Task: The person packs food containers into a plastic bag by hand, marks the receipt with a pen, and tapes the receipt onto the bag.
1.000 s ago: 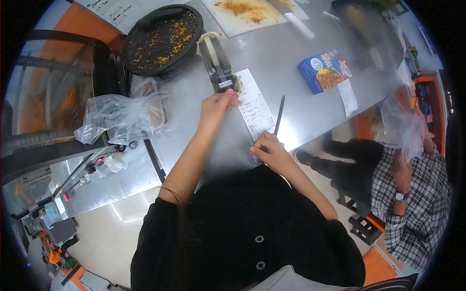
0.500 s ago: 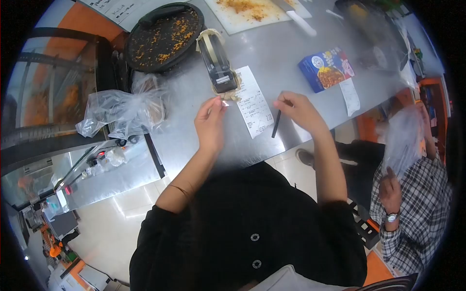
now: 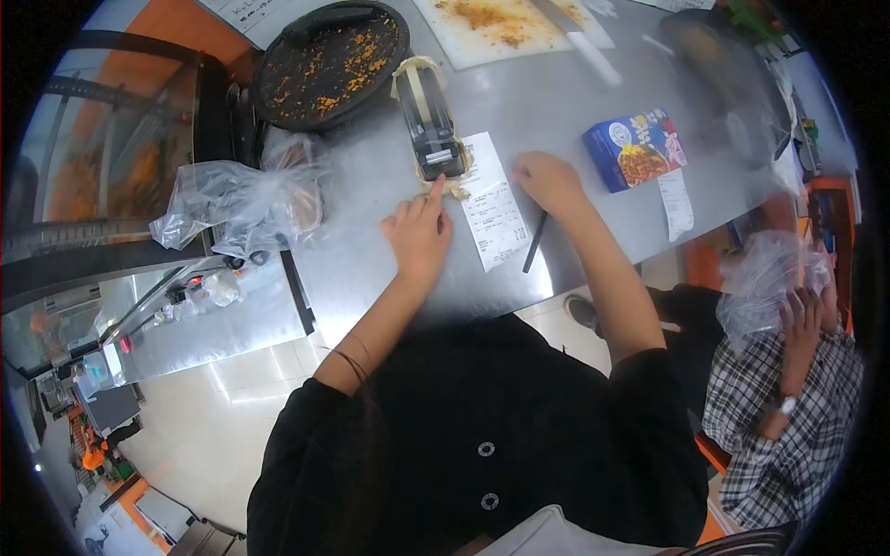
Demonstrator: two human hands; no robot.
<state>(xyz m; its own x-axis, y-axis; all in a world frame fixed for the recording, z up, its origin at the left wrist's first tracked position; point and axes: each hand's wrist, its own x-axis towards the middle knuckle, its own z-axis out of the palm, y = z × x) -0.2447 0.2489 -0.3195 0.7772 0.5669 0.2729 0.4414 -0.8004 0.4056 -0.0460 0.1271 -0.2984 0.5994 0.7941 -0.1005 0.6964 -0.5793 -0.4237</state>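
Note:
My left hand reaches to the front end of a black tape dispenser. Its index finger is stretched out against that end, and the other fingers are loosely bent and apart. My right hand is closed, with fingers curled beside the right edge of a printed receipt. Whether a small thing sits between those fingertips is hidden. A dark pen lies on the steel table just below my right hand, its upper end close to the wrist.
A blue food box stands to the right, a second receipt beside it. Farther back are a crumb-covered black pan and a cutting board with a knife. Plastic bags lie left. A co-worker handles a clear bag.
My left hand's pinch, with a shiny bit at the fingertips, has opened and its index finger now reaches the dispenser. My right hand has moved farther up the table. The co-worker's bag has bunched up.

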